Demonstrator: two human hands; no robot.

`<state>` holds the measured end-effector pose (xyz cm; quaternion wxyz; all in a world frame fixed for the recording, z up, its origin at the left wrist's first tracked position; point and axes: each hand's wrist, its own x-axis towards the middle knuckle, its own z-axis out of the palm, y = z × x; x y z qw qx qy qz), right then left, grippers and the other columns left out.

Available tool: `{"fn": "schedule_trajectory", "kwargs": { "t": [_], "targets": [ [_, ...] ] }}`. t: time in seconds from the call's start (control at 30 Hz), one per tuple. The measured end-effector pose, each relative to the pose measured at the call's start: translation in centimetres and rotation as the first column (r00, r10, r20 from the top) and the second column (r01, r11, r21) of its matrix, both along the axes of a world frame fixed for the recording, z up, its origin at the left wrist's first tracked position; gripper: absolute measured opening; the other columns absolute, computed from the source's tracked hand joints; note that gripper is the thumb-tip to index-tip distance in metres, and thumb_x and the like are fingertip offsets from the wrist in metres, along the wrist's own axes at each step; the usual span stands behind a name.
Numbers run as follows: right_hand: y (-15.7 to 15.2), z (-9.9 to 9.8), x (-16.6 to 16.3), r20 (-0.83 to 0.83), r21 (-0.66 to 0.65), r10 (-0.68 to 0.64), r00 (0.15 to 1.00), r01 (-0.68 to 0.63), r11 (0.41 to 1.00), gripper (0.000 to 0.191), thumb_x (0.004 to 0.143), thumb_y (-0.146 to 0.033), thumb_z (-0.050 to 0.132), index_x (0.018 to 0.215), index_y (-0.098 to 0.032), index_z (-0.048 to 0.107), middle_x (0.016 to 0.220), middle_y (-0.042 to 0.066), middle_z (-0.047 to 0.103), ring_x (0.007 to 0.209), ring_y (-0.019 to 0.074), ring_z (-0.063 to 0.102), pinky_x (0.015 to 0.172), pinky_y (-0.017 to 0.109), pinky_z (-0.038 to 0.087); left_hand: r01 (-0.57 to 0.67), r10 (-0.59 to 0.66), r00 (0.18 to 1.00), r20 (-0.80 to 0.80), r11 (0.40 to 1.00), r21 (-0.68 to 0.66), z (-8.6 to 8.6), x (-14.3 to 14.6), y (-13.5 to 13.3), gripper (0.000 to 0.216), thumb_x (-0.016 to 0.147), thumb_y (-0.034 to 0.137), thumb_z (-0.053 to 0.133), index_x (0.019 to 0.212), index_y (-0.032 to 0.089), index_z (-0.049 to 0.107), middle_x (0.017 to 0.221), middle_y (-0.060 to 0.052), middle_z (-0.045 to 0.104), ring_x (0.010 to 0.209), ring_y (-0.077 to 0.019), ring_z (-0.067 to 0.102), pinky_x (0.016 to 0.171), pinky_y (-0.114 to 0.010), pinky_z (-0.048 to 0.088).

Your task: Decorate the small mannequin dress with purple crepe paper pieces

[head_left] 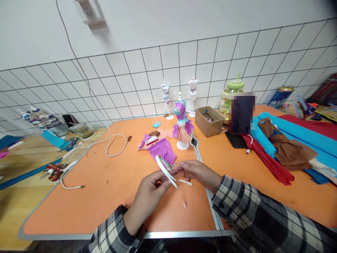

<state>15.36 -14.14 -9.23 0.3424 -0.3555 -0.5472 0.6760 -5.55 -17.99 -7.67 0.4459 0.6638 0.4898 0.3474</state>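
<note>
My left hand (154, 188) grips a thin roll of white tape (163, 168), tilted up between thumb and fingers. Close against it, my right hand (196, 170) has its fingers bent together by the roll; what they pinch is hidden. Just below those fingers a short white strip (185, 182) shows, and a smaller white scrap (184, 204) lies nearer to me. A thin metal loop (177, 164) peeks out beside my right fingertips. Beyond my hands lies purple crepe paper (163, 151). Behind it stands a small dress form (182, 119) wrapped in purple, blue and peach paper.
Two white dress forms (165, 92) stand by the tiled wall. A cardboard box (210, 121), a green-lidded bottle (235, 89) and a blurred dark screen (240, 114) are at the back right. Coloured paper (286, 140) covers the right side. A white cable (107, 140) curls at left.
</note>
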Motion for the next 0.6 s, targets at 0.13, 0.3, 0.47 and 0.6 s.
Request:
{"fn": "schedule_trajectory", "kwargs": {
  "t": [0.13, 0.3, 0.47, 0.6],
  "targets": [
    [0.2, -0.3, 0.3, 0.039, 0.301, -0.01, 0.999, -0.002, 0.954, 0.034, 0.087, -0.047, 0.063, 0.097, -0.019, 0.079, 0.108, 0.01, 0.073, 0.102, 0.0217, 0.064, 0.091, 0.036, 0.049, -0.022, 0.029, 0.997, 0.066, 0.993, -0.115, 0.3, 0.8, -0.1, 0.032, 0.077, 0.044, 0.075, 0.091, 0.015, 0.075, 0.084, -0.008, 0.076, 0.077, -0.0215, 0.067, 0.076, -0.036, 0.055],
    [0.4, -0.3, 0.7, 0.184, 0.587, -0.084, 0.979, -0.042, 0.808, 0.019, 0.085, -0.031, 0.07, 0.098, -0.023, 0.079, 0.111, 0.009, 0.075, 0.108, 0.0232, 0.066, 0.1, 0.04, 0.046, 0.067, -0.029, 0.977, 0.209, 0.981, -0.18, 1.1, 0.4, 0.2, 0.045, 0.076, 0.051, 0.074, 0.102, 0.014, 0.073, 0.088, -0.01, 0.076, 0.077, -0.0194, 0.068, 0.073, -0.032, 0.055],
    [1.0, 0.0, 1.6, 0.243, 0.687, -0.152, 0.958, -0.06, 0.724, 0.018, 0.092, -0.035, 0.064, 0.097, -0.023, 0.077, 0.114, 0.009, 0.073, 0.111, 0.0234, 0.064, 0.102, 0.043, 0.045, 0.129, -0.228, 0.882, -0.411, 0.959, -0.254, 6.1, -3.2, -0.6, 0.04, 0.086, 0.053, 0.062, 0.105, 0.021, 0.075, 0.074, -0.004, 0.074, 0.063, -0.019, 0.066, 0.057, -0.027, 0.051],
    [1.1, 0.1, 2.0, 0.248, 0.687, -0.094, 0.964, -0.106, 0.719, 0.021, 0.092, -0.039, 0.064, 0.097, -0.022, 0.076, 0.119, 0.01, 0.069, 0.114, 0.023, 0.062, 0.103, 0.042, 0.046, 0.097, 0.089, 0.833, -0.545, 0.948, 0.303, 10.4, -3.4, 0.7, 0.043, 0.09, 0.055, 0.055, 0.121, 0.028, 0.07, 0.118, -0.006, 0.072, 0.108, -0.0276, 0.064, 0.089, -0.035, 0.052]
  ]
}}
